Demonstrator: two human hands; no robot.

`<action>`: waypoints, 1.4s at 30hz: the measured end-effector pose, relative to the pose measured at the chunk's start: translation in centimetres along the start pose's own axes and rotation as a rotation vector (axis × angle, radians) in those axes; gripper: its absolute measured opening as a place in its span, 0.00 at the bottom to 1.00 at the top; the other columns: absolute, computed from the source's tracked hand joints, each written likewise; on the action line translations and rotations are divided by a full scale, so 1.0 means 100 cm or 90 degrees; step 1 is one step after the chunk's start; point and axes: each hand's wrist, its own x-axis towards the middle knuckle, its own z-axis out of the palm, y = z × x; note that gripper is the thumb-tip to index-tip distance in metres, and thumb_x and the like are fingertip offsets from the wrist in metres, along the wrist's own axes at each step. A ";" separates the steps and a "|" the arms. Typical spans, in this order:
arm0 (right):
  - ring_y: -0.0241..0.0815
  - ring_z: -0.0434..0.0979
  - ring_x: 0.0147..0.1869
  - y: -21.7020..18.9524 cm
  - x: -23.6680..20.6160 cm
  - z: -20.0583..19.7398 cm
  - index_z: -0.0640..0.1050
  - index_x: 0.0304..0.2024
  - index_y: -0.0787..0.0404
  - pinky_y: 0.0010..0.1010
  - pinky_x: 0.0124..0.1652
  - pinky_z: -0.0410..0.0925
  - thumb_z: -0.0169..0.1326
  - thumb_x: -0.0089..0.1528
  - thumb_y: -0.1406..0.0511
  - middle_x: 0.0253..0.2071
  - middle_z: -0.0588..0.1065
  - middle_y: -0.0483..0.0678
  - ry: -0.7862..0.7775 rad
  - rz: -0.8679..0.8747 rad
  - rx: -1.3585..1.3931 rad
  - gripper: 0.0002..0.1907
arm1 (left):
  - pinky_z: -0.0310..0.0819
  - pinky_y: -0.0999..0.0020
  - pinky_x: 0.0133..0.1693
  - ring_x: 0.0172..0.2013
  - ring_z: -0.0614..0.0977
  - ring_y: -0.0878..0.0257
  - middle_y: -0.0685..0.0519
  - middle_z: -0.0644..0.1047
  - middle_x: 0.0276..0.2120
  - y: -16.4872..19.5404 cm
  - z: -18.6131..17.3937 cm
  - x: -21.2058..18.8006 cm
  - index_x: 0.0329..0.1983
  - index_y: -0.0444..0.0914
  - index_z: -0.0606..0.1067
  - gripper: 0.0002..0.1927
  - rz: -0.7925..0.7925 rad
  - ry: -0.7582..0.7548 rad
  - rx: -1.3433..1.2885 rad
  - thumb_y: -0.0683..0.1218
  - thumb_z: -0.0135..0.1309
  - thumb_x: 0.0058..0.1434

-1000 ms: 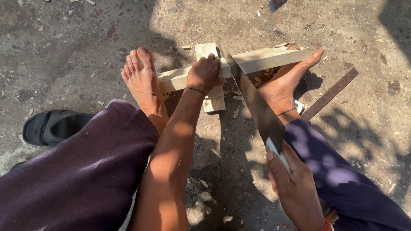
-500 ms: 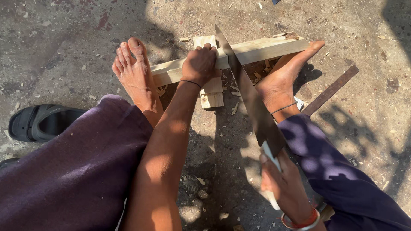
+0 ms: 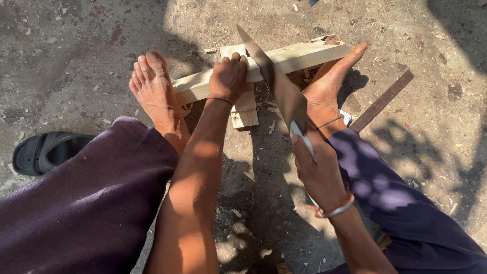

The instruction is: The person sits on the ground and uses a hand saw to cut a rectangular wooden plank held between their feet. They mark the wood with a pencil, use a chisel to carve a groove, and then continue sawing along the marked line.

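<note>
Down at the left edge of the frame a black sandal (image 3: 45,151) lies on the concrete floor (image 3: 76,56), apart from everything else. Moving right, my left foot (image 3: 154,94) rests against the near end of the pale wooden plank (image 3: 299,55), which runs from centre-left up toward the upper right. My left hand (image 3: 231,78) is next, its grip closed over the plank where it crosses a short wood block (image 3: 244,109) lying beneath it. Just beside those knuckles the handsaw (image 3: 276,81) blade bites into the plank, tip pointing to the top of the frame. My right hand (image 3: 317,170), lower centre-right, has its grip clamped on the saw's handle. My right foot (image 3: 332,81) presses the plank's far end, and a dark flat bar (image 3: 383,100) lies on the floor just right of it.

To cut well, I judge the strokes should stay long and straight, with both feet pinning the plank and the left fingers kept clear of the teeth.

Against half a second ago, the saw has been drawn back toward me, so more blade shows below the plank, while the left hand has not shifted.
</note>
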 end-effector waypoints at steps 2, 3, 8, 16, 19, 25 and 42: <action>0.32 0.65 0.19 0.006 -0.022 -0.008 0.71 0.63 0.56 0.31 0.21 0.61 0.46 0.66 0.56 0.17 0.68 0.44 0.008 0.025 -0.019 0.24 | 0.76 0.58 0.44 0.48 0.78 0.55 0.51 0.73 0.47 0.002 -0.004 0.002 0.54 0.36 0.72 0.39 0.028 -0.028 -0.001 0.67 0.66 0.50; 0.31 0.65 0.20 0.016 -0.037 -0.013 0.69 0.66 0.55 0.29 0.22 0.63 0.47 0.66 0.56 0.18 0.68 0.43 0.010 0.033 -0.027 0.27 | 0.76 0.59 0.43 0.48 0.78 0.54 0.50 0.73 0.48 0.005 -0.004 -0.004 0.55 0.35 0.72 0.41 0.037 -0.059 -0.008 0.68 0.66 0.50; 0.35 0.64 0.20 0.087 -0.019 -0.004 0.71 0.67 0.56 0.33 0.23 0.61 0.46 0.68 0.55 0.17 0.66 0.45 0.006 0.036 0.013 0.26 | 0.77 0.59 0.44 0.48 0.78 0.55 0.51 0.73 0.47 0.006 0.000 -0.006 0.53 0.38 0.73 0.39 0.011 -0.025 0.052 0.68 0.66 0.49; 0.37 0.74 0.26 0.165 0.019 0.041 0.76 0.34 0.68 0.35 0.30 0.67 0.51 0.70 0.56 0.21 0.74 0.46 -0.084 -0.078 -0.020 0.21 | 0.78 0.59 0.44 0.47 0.81 0.53 0.49 0.75 0.46 -0.009 0.005 0.007 0.50 0.37 0.75 0.36 0.033 -0.051 -0.019 0.67 0.67 0.51; 0.39 0.74 0.22 0.149 0.016 0.024 0.77 0.37 0.66 0.35 0.27 0.67 0.51 0.68 0.57 0.17 0.73 0.47 -0.045 -0.054 -0.025 0.17 | 0.76 0.56 0.49 0.50 0.80 0.51 0.49 0.75 0.47 -0.016 0.003 0.010 0.48 0.39 0.76 0.31 0.054 -0.068 -0.118 0.66 0.66 0.54; 0.40 0.74 0.18 0.086 -0.009 0.010 0.76 0.52 0.63 0.35 0.21 0.66 0.53 0.64 0.58 0.17 0.73 0.50 0.068 -0.038 -0.040 0.19 | 0.74 0.51 0.50 0.52 0.77 0.50 0.49 0.73 0.49 -0.017 0.007 0.007 0.49 0.37 0.75 0.32 0.060 -0.069 -0.125 0.63 0.67 0.52; 0.28 0.70 0.20 0.007 -0.063 -0.045 0.74 0.19 0.61 0.23 0.22 0.64 0.48 0.72 0.61 0.16 0.70 0.41 0.169 -0.212 0.157 0.25 | 0.69 0.54 0.52 0.55 0.72 0.51 0.48 0.70 0.53 0.009 -0.001 -0.017 0.64 0.34 0.65 0.48 0.019 -0.010 0.009 0.66 0.67 0.50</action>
